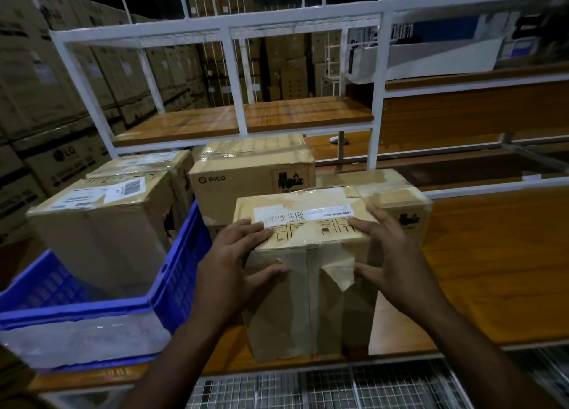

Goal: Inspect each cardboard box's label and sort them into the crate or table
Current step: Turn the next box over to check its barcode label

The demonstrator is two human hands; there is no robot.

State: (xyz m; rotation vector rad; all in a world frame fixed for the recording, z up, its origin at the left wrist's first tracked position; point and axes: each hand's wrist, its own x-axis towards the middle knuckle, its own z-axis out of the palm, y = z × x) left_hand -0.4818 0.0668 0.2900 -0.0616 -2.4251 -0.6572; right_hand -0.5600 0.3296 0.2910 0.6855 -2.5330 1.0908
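A taped cardboard box [308, 301] stands upright at the front edge of the wooden table [492, 270]. A white barcode label [303, 213] runs across its top. My left hand [237, 254] lies on the box's near left corner, fingers straight over the top and thumb on the front face. My right hand [391, 254] mirrors it on the near right corner. A blue plastic crate [181, 264] sits to the left and holds a labelled box [101, 233], with another box [144, 165] behind it.
A box marked PICO [249, 178] stands behind the held box, and another box [397, 193] sits to the right rear. White shelf frames [231, 79] with wooden boards rise behind the table. Stacked cartons [46, 85] fill the left side. Wire mesh [308, 387] lies below the table edge.
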